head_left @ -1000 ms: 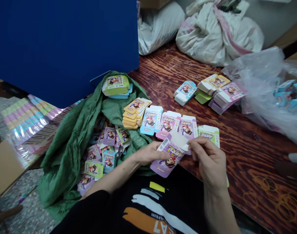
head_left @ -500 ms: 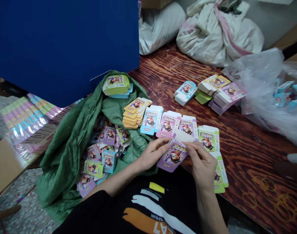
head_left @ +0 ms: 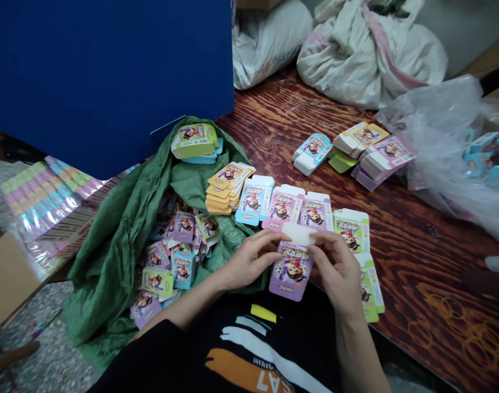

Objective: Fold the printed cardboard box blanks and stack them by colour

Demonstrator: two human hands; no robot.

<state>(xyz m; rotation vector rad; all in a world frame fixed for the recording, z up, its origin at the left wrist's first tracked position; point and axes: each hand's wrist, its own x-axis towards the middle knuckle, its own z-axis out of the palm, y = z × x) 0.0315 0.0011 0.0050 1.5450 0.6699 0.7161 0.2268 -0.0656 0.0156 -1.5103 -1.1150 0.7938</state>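
Between my two hands is a purple printed carton (head_left: 291, 274), its white flap upright at the top. My left hand (head_left: 255, 256) pinches the flap's left side, and my right hand (head_left: 336, 266) grips its right side. Just beyond the carton lie a pink carton (head_left: 283, 206), another purple carton (head_left: 315, 210) and a blue carton (head_left: 253, 200), all flat. Beside my right hand are two green cartons (head_left: 350, 230), the nearer one partly hidden by the hand. A stack of yellow cartons (head_left: 226, 192) stands left of the blue one.
A green sack (head_left: 110, 273) with many loose cartons spreads on the left. Bundled cartons (head_left: 382, 155) sit farther back, beside a clear plastic bag (head_left: 446, 131). White sacks (head_left: 356, 54) stand behind, a blue panel (head_left: 110, 76) at upper left. Rubber bands (head_left: 479, 338) lie at right.
The purple carton has turned from a tilt to nearly straight and moved slightly right. Both hands now pinch its flap, and my right hand has shifted up a little.
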